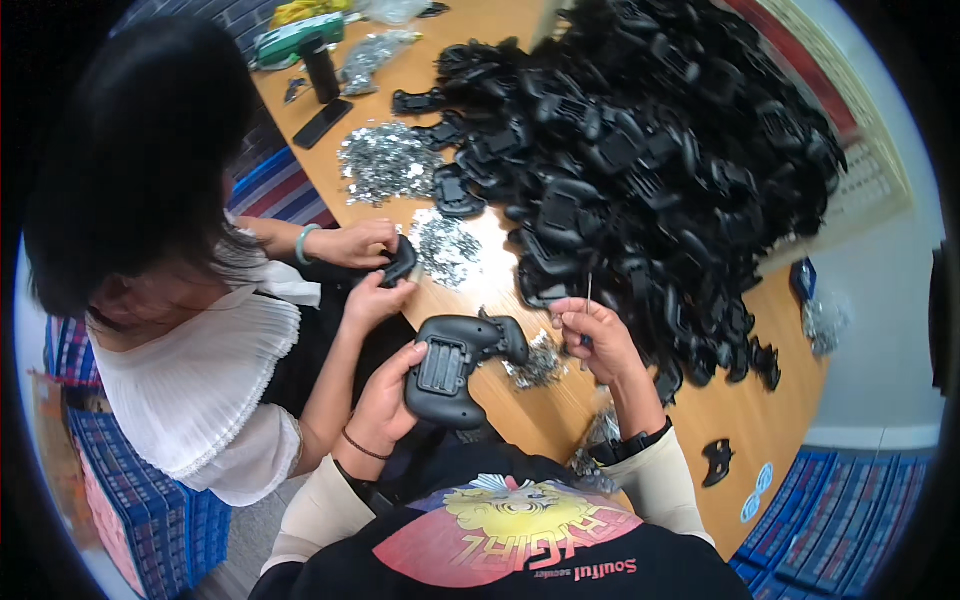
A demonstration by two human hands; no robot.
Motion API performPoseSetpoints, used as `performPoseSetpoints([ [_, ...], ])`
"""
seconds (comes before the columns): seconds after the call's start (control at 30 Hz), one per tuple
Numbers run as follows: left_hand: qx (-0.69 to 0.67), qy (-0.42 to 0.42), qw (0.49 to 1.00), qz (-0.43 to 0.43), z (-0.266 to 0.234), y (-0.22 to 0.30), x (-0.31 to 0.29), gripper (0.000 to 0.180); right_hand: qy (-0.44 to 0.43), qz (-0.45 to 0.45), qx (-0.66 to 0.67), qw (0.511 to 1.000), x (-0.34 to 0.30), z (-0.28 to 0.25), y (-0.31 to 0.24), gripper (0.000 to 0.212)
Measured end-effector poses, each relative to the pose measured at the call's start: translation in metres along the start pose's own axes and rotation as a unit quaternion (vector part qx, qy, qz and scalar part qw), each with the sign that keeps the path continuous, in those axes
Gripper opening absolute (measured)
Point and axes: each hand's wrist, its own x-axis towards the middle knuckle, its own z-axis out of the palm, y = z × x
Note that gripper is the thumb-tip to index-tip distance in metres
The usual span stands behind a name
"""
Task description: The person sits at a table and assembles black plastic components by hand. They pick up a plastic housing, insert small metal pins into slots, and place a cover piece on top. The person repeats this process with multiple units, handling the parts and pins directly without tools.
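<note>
My left hand [387, 398] is closed on a black game controller [440, 405], its back turned up and the battery compartment bare of a cover. In my right hand [604, 340], the fingers are closed on a slim tool [589, 285] with a metal shaft pointing up; a bit of blue shows at the palm, but its exact kind is unclear. Just beyond the held controller lies another black controller [508, 338]. Between my hands on the table sits a small heap of shiny metal pieces [538, 362].
A big mound of black controllers [640, 150] covers the far right of the wooden table [765, 420]. On my left, a co-worker's hands [375, 265] hold a black part. Silvery piles [385, 160], a phone [322, 123] and a black bottle [320, 70] are farther off. One black shell [717, 462] lies right.
</note>
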Motion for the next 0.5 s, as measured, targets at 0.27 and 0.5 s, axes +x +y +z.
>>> performPoseSetpoints([
  [0.27, 0.031, 0.053, 0.995, 0.082, 0.011, -0.005, 0.005, 0.025, 0.082, 0.120, -0.059, 0.988, -0.108, -0.053, 0.067, 0.021],
  [0.5, 0.058, 0.023, 0.991, 0.120, -0.003, -0.005, 0.012, 0.044, 0.120, 0.115, -0.120, 0.979, -0.114, -0.058, 0.105, 0.016],
])
